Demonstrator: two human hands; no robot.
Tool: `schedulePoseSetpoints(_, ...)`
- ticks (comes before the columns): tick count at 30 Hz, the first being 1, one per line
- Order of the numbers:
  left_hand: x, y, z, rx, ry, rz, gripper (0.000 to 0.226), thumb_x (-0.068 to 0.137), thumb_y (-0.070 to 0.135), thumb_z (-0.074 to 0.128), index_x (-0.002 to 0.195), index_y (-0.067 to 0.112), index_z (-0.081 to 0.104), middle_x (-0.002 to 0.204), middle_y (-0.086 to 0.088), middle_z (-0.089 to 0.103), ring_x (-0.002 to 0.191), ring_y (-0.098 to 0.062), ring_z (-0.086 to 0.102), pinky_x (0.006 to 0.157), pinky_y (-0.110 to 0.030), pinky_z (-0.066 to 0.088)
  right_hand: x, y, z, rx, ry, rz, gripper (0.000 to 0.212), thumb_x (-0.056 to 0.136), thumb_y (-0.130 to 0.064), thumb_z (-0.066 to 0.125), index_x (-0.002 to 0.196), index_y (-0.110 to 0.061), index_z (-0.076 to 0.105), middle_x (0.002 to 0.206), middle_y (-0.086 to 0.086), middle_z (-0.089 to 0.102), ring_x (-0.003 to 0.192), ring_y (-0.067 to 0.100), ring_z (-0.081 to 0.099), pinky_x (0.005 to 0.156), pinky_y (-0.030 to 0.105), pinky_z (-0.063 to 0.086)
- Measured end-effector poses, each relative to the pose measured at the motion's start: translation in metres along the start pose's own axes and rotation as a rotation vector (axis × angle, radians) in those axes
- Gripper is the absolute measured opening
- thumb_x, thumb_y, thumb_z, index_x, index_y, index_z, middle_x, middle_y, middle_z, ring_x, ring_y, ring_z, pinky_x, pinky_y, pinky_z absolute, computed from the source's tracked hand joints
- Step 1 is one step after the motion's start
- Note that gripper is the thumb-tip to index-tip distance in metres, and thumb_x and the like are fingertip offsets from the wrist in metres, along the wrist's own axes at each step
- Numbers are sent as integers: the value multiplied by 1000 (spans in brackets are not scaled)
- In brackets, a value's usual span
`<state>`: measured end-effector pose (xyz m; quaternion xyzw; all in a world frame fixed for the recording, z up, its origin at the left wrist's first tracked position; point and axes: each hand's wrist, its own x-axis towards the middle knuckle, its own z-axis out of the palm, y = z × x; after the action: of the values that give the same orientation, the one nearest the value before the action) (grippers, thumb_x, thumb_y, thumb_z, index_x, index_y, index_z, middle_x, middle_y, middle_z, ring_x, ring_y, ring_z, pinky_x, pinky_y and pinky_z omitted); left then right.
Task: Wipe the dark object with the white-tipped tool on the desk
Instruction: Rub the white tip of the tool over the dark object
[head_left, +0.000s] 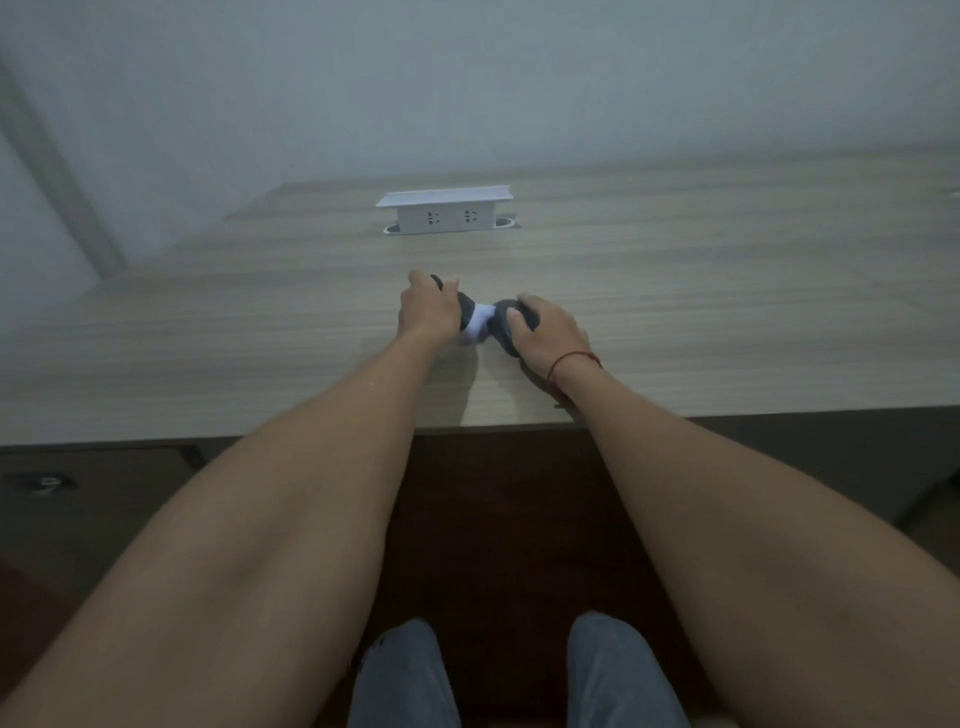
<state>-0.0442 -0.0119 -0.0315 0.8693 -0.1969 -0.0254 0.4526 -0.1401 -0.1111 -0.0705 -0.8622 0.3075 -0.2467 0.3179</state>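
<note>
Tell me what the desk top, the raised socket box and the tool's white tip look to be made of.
Desk top: wood-look laminate, matte; pale straight grain lines, no glare. Actual solid wood cannot be ruled out.
Socket box: smooth white plastic or painted metal; crisp edges, flat lid.
White tip of the tool in the left hand: soft, likely cloth or foam; rounded, dull, no shine. The picture is too blurred to tell which.

A white socket box (445, 212) stands raised near the far edge of the wooden bench (727, 291) — two outlets face the camera, a flat lid on top. Behind it, a plain pale wall (467, 78). Below the bench's near edge — dark floor (498, 519).
</note>
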Motion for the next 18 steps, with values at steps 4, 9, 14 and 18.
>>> schedulePoseSetpoints(4,1,3,12,-11,-119,-11,42,101,31,42,128,-2,40,127,-25,55,109,-39,59,90,-42,51,1,-2,2,-17,-2,19,50,97,-40,40,143,-21,42,143,7,50,129,27,47,106,38,34)
schedulePoseSetpoints(9,5,0,3,44,-198,48,34,101,30,43,113,-2,48,110,-26,60,90,-31,61,78,-38,50,8,-3,3,-29,5,56,50,99,-40,38,145,-20,40,146,9,47,133,29,44,109,37,31)
schedulePoseSetpoints(14,-3,6,19,-96,37,-42,38,103,27,38,130,0,37,133,-23,53,120,-37,54,97,-41,43,5,-2,3,-30,0,32,47,100,-36,36,143,-18,43,141,11,53,128,30,49,106,37,35)
schedulePoseSetpoints(18,-2,8,27,-79,-29,-33,39,103,26,36,131,-1,36,132,-24,53,118,-38,54,95,-40,43,9,-2,3,-17,17,48,41,100,-35,37,135,-18,50,132,13,58,120,31,54,99,38,40)
